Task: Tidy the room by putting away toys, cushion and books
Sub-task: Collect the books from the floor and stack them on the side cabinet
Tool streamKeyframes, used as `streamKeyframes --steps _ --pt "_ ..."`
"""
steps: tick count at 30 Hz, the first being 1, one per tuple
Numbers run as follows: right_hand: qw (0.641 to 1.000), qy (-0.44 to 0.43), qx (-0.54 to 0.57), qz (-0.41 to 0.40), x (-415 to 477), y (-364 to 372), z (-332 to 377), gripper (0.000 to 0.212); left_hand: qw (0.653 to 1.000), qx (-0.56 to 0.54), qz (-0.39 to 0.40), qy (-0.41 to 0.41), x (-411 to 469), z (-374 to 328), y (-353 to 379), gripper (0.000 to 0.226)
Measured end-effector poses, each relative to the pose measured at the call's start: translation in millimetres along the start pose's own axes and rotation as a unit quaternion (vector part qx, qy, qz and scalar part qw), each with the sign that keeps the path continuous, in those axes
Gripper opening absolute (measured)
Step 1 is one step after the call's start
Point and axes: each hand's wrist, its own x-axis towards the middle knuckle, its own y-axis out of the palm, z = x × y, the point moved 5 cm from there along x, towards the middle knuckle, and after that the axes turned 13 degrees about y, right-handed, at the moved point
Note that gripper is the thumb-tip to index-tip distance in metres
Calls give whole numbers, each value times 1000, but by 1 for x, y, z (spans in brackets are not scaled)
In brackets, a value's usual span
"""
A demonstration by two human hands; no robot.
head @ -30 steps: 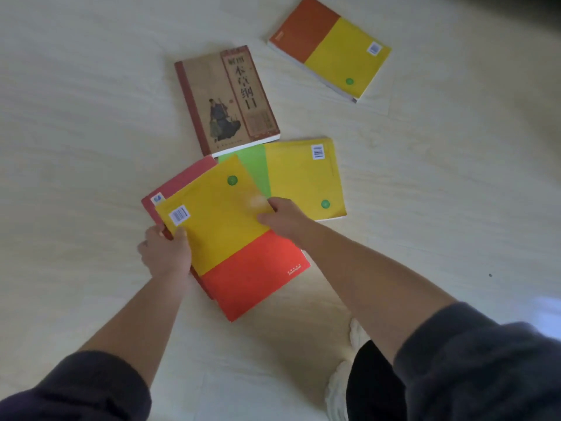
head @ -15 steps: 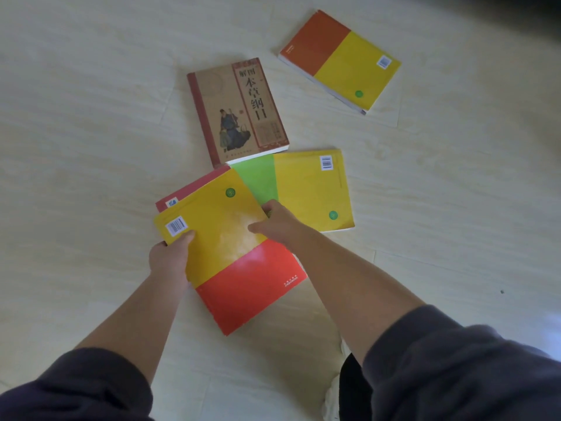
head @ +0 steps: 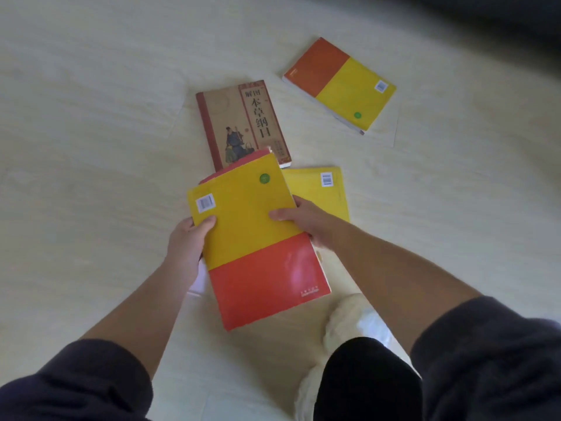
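BOOKS GATHERED OFF FLOOR: a person's left hand (head: pixel 189 241) and right hand (head: pixel 303 221) clamp a yellow-and-red book (head: pixel 258 238) by its two long edges, thumbs on the cover and fingers curled under. A red book (head: pixel 239 165) is stacked beneath, w/ only its top edge showing. The pair appears held above the pale floor (head: pixel 91 147), near the person's white slipper (head: pixel 349 314).

Three other books lie on the floor. A brown book (head: pixel 239 123) w/ a robed figure on its cover sits just beyond the held pair, one corner hidden by it. A yellow book (head: pixel 318 189) lies just past the right hand, and an orange-and-yellow book (head: pixel 343 83) lies top right, well apart from the rest.

The step in hand looks like gathering the books into one stack. To do it well, square the two held books first — the lower one sits skewed, and glossy covers prob. slide. Then free the right hand for the yellow book nearest it, while the left carries the stack from below, thumb pinned on top. The thick brown book is best at the bottom so nothing tips. No shelf is in view — where the books go can't be told.
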Motion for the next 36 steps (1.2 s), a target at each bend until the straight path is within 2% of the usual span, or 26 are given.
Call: streamKeyframes --steps 3,8,11,15,17,20,23,24,26,28,31,34,36 --pt "999 -10 35 14 -12 -18 18 43 998 -26 55 26 9 -33 25 39" --pt "994 -21 94 44 -24 -44 34 38 991 -56 114 -47 20 -58 56 53" --pt "995 -23 91 20 -16 -55 44 36 995 -16 89 -33 34 -67 62 45" --pt "995 -16 77 -54 14 -55 72 33 999 44 25 -5 67 -80 61 41" --pt "994 -22 75 -74 30 -54 89 30 999 47 7 5 87 -88 60 40" --pt "991 -41 70 -107 56 -56 118 37 999 39 -14 32 120 -102 61 38" --pt "986 -54 20 -157 82 -58 145 38 999 28 -3 15 150 -112 66 45" --pt "982 -49 -22 -179 88 -58 150 44 999 32 5 3 159 -111 67 53" --pt "972 -20 -106 -209 102 -60 152 77 998 55 12 -13 173 -103 66 83" --pt "967 -2 -124 -221 113 -66 150 96 998 63 -1 -12 184 -95 64 99" --pt "980 4 -66 -190 113 -65 151 85 998 58 -22 -14 185 -92 56 88" --pt "987 5 -13 -161 107 -67 143 66 998 43 -5 -40 178 -89 50 98" --pt "989 3 14 -144 104 -68 135 59 998 49 22 -45 170 -86 50 63"
